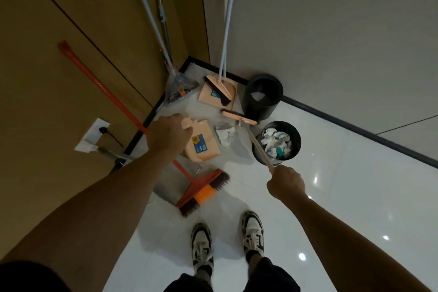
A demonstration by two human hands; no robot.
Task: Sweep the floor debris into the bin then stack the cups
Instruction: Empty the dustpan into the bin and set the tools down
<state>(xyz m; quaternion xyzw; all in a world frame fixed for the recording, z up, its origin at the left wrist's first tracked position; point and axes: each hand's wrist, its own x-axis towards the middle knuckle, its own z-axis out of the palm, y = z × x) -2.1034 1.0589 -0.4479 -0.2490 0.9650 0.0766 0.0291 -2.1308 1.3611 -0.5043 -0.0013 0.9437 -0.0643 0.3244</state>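
Observation:
My left hand [169, 134] is closed on the top of a peach dustpan [203, 143] that stands on the white floor. My right hand [285, 184] grips the pale handle of a peach broom [239, 118], whose head rests on the floor beyond a crumpled white paper [225, 134]. The paper lies between the broom head and the dustpan mouth. Right of it stands a black bin [294, 133] full of crumpled paper. An empty black bin [263, 96] stands behind it, by the wall. No cups are in view.
A second peach dustpan and broom set [216, 91] leans in the corner beside a plastic-wrapped mop [179, 87]. An orange broom [201, 191] leans on the brown wall, its head on the floor by my feet [201, 246]. A wall socket [93, 135] sits at the left.

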